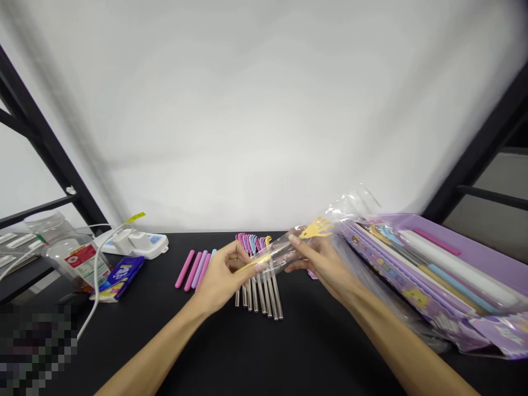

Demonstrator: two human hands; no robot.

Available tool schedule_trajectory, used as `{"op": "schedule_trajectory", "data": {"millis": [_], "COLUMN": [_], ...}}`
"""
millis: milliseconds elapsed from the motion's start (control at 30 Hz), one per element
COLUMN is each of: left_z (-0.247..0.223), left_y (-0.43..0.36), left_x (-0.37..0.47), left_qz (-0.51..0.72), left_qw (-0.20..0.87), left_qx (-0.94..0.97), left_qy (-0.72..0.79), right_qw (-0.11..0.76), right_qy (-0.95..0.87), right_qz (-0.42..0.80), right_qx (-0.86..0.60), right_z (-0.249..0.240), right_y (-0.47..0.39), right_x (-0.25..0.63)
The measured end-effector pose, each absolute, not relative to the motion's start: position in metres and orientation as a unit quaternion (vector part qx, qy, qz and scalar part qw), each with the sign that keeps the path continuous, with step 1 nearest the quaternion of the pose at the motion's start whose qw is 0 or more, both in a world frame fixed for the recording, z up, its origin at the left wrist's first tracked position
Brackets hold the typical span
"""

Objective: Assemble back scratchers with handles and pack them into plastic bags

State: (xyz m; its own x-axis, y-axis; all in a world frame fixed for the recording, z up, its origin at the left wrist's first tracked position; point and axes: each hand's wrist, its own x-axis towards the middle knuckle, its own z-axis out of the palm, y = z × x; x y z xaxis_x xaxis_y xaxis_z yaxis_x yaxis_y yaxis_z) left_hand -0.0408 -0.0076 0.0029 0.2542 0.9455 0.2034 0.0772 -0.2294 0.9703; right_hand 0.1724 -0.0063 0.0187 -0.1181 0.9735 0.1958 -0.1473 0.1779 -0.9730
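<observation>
A yellow back scratcher (317, 227) with a claw-shaped head lies inside a clear plastic sleeve (284, 248), tilted up to the right. My left hand (223, 269) pinches the lower end of the scratcher and sleeve. Near the claw, my right hand (322, 258) grips the sleeve between thumb and fingers. Behind and below them, several metal rods (264, 294) with pink, blue and yellow claw heads lie side by side on the black table (264, 357). Left of these is a row of pink and purple handles (192, 269), partly covered by my left hand.
On the right stands a purple box (437, 234) packed with bagged scratchers, loose plastic sleeves at its near side. A power strip (157, 245), a blue snack packet (124, 275), a clear jar (78, 258) and a white cable (97, 269) occupy the left. A white wall rises behind.
</observation>
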Motion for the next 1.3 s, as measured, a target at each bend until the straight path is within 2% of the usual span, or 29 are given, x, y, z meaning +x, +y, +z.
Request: {"op": "schedule_trajectory", "data": {"millis": [67, 267, 400, 533, 767, 967, 1100, 1300], "left_z": [0.004, 0.012, 0.006, 0.002, 0.008, -0.003, -0.004, -0.003], "left_y": [-0.01, -0.008, -0.01, -0.016, -0.017, -0.02, -0.018, -0.019], "left_x": [-0.04, -0.048, -0.041, -0.035, -0.039, -0.03, -0.032, -0.029], "left_qz": [0.437, 0.323, 0.349, 0.373, 0.306, 0.331, 0.321, 0.331], "left_qw": [0.473, 0.483, 0.409, 0.385, 0.524, 0.561, 0.516, 0.344], "left_qx": [0.648, 0.729, 0.726, 0.707, 0.704, 0.663, 0.704, 0.788], "left_qy": [0.406, 0.362, 0.428, 0.461, 0.369, 0.369, 0.368, 0.388], "right_qw": [0.527, 0.559, 0.571, 0.551, 0.566, 0.58, 0.577, 0.742], "right_qy": [-0.564, -0.552, -0.526, -0.527, -0.519, -0.54, -0.555, -0.452], "right_qz": [0.514, 0.497, 0.508, 0.533, 0.526, 0.491, 0.47, 0.385], "right_qx": [-0.374, -0.37, -0.372, -0.366, -0.365, -0.362, -0.371, -0.31], "right_z": [0.02, 0.021, 0.016, 0.011, 0.008, 0.005, 0.014, 0.054], "right_y": [-0.007, -0.001, 0.0, -0.003, 0.003, 0.001, -0.003, -0.011], "right_x": [0.173, 0.184, 0.18, 0.171, 0.179, 0.169, 0.17, 0.193]}}
